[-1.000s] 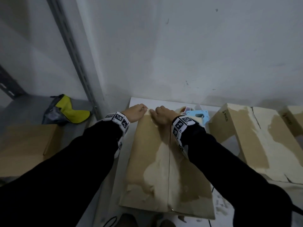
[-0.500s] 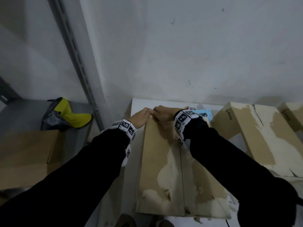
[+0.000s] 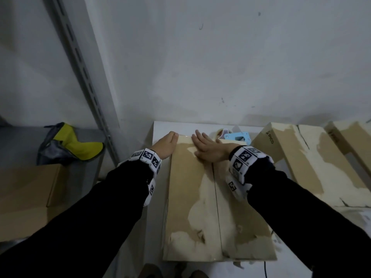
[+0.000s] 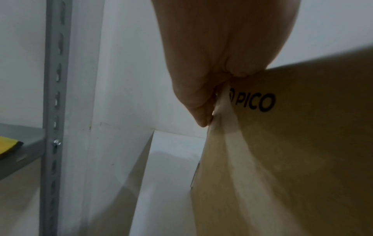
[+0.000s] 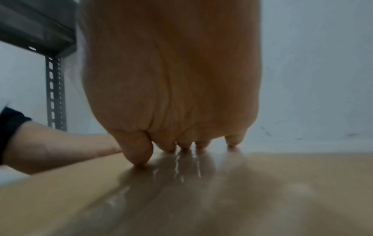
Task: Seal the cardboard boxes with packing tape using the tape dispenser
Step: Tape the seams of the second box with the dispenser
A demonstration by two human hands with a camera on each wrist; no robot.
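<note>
Two hands (image 3: 207, 148) on cardboard box (image 3: 200, 207)

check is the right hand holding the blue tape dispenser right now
No, the right hand lies flat on the cardboard box, while the blue tape dispenser sits behind it on the table.

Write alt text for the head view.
Two black-sleeved arms reach over a cardboard box: the right hand presses flat near its far edge, the left hand holds its far left corner. A blue tape dispenser lies just beyond.
</note>
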